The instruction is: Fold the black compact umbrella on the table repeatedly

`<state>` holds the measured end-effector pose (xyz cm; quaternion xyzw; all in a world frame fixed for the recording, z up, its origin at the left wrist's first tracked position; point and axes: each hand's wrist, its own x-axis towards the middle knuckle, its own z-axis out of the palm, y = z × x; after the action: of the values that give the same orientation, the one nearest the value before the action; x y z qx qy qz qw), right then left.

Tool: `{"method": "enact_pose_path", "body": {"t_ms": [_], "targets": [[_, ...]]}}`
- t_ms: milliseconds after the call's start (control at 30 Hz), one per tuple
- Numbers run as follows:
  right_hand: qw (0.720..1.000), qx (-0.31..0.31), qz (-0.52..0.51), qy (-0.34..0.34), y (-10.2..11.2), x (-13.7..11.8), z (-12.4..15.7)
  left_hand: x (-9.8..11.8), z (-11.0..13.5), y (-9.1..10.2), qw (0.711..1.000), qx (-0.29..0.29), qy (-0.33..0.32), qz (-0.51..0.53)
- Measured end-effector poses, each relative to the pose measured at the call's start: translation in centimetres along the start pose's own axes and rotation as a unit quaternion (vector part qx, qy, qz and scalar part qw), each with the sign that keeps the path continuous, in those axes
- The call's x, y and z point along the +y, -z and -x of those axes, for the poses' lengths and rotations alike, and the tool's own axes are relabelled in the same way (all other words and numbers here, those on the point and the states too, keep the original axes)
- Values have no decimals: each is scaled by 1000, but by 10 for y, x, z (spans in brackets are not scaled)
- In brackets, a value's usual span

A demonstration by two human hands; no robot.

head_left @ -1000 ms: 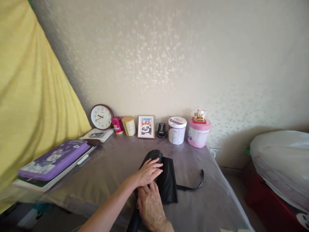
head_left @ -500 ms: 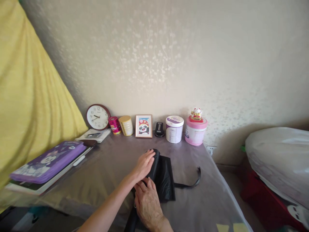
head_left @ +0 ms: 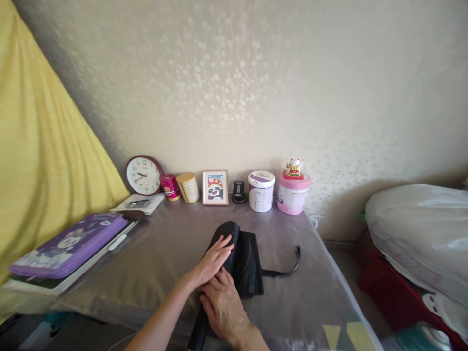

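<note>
A black folding umbrella (head_left: 225, 230) lies at a slant on the table. Its dark handle (head_left: 199, 331) points toward me at the lower left. A loose flap of its canopy (head_left: 249, 265) spreads to the right, and a thin black strap (head_left: 283, 273) trails from it. My left hand (head_left: 215, 258) rests flat on the rolled part, fingers stretched. Lower down lies my right hand (head_left: 224, 302), fingers extended over the umbrella just above the handle. Its fingertips are close to the left hand, and what lies under its palm is hidden.
Along the wall stand a clock (head_left: 144, 176), a pink can (head_left: 170, 187), a yellow-lidded jar (head_left: 188, 187), a panda picture (head_left: 215, 187), a black device (head_left: 239, 192) and two tubs (head_left: 261, 195). A purple case (head_left: 69, 246) lies left. A plastic-covered bundle (head_left: 420, 234) sits right.
My left hand has slid down the umbrella toward me, and its fingers lie flatter. More of the rolled canopy's far end shows. The right hand's fingers are straighter. The view has shifted slightly.
</note>
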<state>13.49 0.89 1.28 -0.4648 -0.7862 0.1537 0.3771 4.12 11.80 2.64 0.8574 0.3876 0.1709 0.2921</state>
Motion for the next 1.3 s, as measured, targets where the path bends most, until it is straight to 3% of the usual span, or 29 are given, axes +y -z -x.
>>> {"method": "enact_pose_path", "body": {"t_ms": [133, 200, 267, 400, 533, 833, 967, 1100, 1233, 1300], "targets": [[989, 50, -119, -66, 28, 5, 12, 0, 5, -10, 1000, 19, 10, -2], [985, 103, -87, -105, 41, 19, 16, 3, 11, -15, 999, 32, 14, -9], [988, 118, -17, -97, 49, 36, 17, 8, 19, -19, 998, 45, 19, -26], [992, 38, 110, -58, 51, 70, 15, 16, 33, -23, 997, 54, 37, -48], [984, -22, 166, -55, 51, 91, 6, 16, 36, -25, 996, 58, 62, -15], [964, -35, 238, -116, 71, 128, -39, 13, 36, -21, 989, 59, 87, 100], [962, -28, 240, -126, 63, 117, -32, 11, 37, -22, 987, 67, 92, 115], [975, -54, 196, -93, 51, 76, 7, 7, 38, -25, 986, 76, 86, 125], [987, -109, 104, -51, 58, 43, 45, 6, 39, -26, 986, 75, 83, 123], [991, -64, 91, -74, 65, 41, 55, 6, 38, -25, 986, 77, 84, 123]]}}
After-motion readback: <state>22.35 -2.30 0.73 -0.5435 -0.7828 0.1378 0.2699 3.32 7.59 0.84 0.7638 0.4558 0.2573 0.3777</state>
